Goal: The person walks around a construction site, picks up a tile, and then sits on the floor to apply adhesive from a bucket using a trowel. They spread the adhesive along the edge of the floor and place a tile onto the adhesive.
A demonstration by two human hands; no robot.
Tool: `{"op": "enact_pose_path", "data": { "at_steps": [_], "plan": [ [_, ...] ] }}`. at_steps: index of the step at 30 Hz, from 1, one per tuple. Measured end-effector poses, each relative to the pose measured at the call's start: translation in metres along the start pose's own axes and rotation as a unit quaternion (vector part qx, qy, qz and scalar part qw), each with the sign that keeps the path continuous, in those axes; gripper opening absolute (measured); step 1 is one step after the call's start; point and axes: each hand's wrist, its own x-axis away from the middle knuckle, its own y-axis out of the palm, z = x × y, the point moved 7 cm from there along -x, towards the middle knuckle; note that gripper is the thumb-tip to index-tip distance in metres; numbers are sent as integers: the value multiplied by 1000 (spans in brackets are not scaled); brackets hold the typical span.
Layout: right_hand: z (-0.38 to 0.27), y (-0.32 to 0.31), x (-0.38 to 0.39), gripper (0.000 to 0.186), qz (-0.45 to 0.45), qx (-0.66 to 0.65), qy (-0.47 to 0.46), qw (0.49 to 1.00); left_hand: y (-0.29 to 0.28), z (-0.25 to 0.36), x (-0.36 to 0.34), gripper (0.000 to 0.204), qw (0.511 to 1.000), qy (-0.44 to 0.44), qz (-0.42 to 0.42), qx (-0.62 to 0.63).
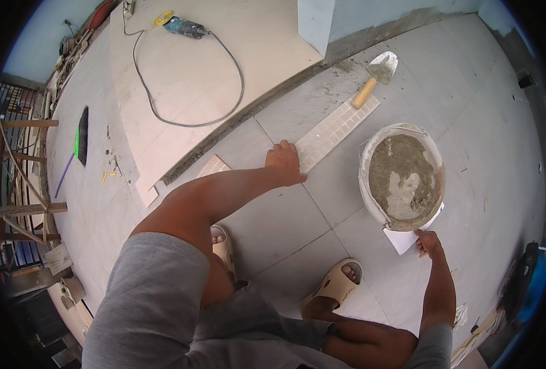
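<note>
My left hand [284,163] is closed over the near end of a long, narrow tile strip [337,135], its fingers and thumb curled at the edges. The strip lies slanting on the grey floor, its visible face marked with a grid. At its far end lies a pointed trowel [382,69] with a wooden handle and mortar on the blade. To the right stands a white bucket [366,178] of wet grey mortar. Just below it my right hand [428,244] pinches a white sheet [401,240], which is partly hidden by the bucket.
A raised tiled step [180,138] runs along the far left, carrying an angle grinder [185,27] and its looped cord. A short tile piece [214,165] lies beside my left forearm. Farther left are a green broom [82,138] and a wooden frame [27,209]. A wall corner [316,27] rises at the back.
</note>
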Motion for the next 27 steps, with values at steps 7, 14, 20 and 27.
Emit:
{"op": "enact_pose_path", "data": {
  "at_steps": [7, 14, 20, 27],
  "plan": [
    [-16, -47, -1, 66, 68, -50, -48, 995, 0, -8, 25, 88, 993, 6, -42, 109],
    [-67, -114, -2, 68, 210, -51, -169, 962, -2, -17, 60, 89, 991, 1, -71, 111],
    [-163, -175, 48, 47, 372, -42, -326, 868, 12, -58, 66, 86, 1000, 8, -24, 13],
    [-389, -111, 137, 31, 309, 57, -512, 799, 37, -91, 84, 88, 998, -41, -40, -34]
  ]
}}
